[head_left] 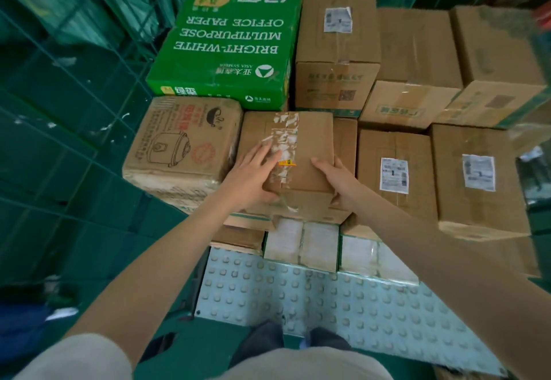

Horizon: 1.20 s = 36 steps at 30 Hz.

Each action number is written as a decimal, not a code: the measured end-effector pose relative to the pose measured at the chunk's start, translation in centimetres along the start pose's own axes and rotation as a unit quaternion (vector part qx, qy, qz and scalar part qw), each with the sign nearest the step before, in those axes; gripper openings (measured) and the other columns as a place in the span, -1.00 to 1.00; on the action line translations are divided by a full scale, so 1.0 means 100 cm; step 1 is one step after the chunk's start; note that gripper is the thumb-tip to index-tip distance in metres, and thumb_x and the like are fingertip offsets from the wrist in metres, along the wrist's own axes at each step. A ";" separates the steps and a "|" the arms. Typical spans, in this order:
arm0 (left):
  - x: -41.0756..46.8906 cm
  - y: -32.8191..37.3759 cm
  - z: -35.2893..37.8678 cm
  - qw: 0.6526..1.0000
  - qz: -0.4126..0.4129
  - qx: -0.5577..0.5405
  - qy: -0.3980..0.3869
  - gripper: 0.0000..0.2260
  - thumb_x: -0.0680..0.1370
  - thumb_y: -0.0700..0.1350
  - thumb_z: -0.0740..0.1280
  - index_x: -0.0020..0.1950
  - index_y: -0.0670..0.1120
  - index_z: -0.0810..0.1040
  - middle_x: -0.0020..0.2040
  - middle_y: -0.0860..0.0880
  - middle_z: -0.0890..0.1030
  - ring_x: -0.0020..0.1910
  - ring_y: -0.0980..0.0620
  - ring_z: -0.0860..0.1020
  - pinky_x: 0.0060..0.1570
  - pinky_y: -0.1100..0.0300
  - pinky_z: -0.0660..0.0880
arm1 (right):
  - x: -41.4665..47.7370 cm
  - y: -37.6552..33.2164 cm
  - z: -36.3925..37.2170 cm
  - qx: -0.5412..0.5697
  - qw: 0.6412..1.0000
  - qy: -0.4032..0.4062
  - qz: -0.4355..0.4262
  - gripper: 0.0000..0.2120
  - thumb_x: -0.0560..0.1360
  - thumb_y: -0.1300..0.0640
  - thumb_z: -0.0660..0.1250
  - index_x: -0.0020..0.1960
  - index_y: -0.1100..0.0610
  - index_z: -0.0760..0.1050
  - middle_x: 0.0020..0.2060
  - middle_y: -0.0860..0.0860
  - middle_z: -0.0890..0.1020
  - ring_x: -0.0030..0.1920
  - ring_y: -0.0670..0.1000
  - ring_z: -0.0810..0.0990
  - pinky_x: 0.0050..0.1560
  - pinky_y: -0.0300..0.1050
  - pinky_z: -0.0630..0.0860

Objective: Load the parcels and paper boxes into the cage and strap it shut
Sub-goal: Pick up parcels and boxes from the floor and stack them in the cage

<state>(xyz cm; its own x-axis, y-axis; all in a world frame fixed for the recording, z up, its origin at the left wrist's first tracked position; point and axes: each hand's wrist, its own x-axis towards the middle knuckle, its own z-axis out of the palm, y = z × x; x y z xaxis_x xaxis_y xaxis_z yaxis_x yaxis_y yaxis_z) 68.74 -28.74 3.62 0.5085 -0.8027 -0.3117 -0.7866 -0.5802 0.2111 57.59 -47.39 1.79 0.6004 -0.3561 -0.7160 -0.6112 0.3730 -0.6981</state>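
Observation:
A small brown parcel (301,141) with torn white tape on top lies on the stack inside the green mesh cage (74,111). My left hand (253,177) lies flat on its near-left corner. My right hand (337,180) grips its near-right edge, thumb on top. Behind it sits a green office paper box (232,36). A rice cooker carton (182,144) is to its left. Several brown cartons with white labels (396,171) fill the right side.
A grey studded metal plate (298,299) forms the cage floor in front of the stack. White paper packs (301,242) lie at the bottom of the stack. Green mesh panels stand left and behind. My feet (295,341) stand at the plate's edge.

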 end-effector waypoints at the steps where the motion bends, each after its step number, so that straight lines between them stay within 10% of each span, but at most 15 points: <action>1: 0.002 0.002 -0.001 1.000 -0.002 0.020 0.003 -0.09 0.49 0.16 0.42 0.63 -0.04 -0.07 0.63 -0.05 -0.16 0.60 -0.06 -0.15 0.54 -0.10 0.03 | 0.001 -0.004 0.002 0.000 1.000 0.000 -0.001 -0.36 0.56 -0.11 0.33 0.54 -0.08 0.13 0.25 -0.01 0.51 -0.01 0.01 0.55 -0.18 -0.03 0.52; 16: -0.022 0.024 0.010 0.992 -0.082 0.088 0.037 -0.24 0.61 -0.01 0.30 0.63 0.02 -0.13 0.63 0.02 -0.12 0.60 -0.10 -0.08 0.51 -0.05 0.08 | -0.017 -0.003 0.004 -0.071 0.997 -0.024 -0.007 -0.36 0.58 -0.03 0.32 0.55 -0.09 0.07 0.39 0.02 0.41 0.31 0.15 0.44 0.25 0.26 0.44; 36: -0.019 0.013 -0.006 0.991 -0.054 0.121 -0.025 -0.29 0.64 -0.02 0.25 0.62 -0.06 -0.16 0.63 -0.04 -0.12 0.58 -0.16 -0.03 0.48 -0.11 0.20 | -0.018 -0.003 0.013 -0.115 0.993 0.014 -0.004 -0.48 0.56 0.07 0.34 0.46 -0.01 0.24 0.26 0.08 0.53 0.18 0.18 0.56 -0.19 -0.05 0.54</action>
<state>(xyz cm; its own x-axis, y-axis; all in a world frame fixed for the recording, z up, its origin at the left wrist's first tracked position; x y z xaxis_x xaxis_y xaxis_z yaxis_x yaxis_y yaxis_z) 66.95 -28.05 5.02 0.5809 -0.7261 -0.3679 -0.7925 -0.6077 -0.0519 57.40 -45.76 3.32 0.5931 -0.3828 -0.7084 -0.7099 0.1664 -0.6843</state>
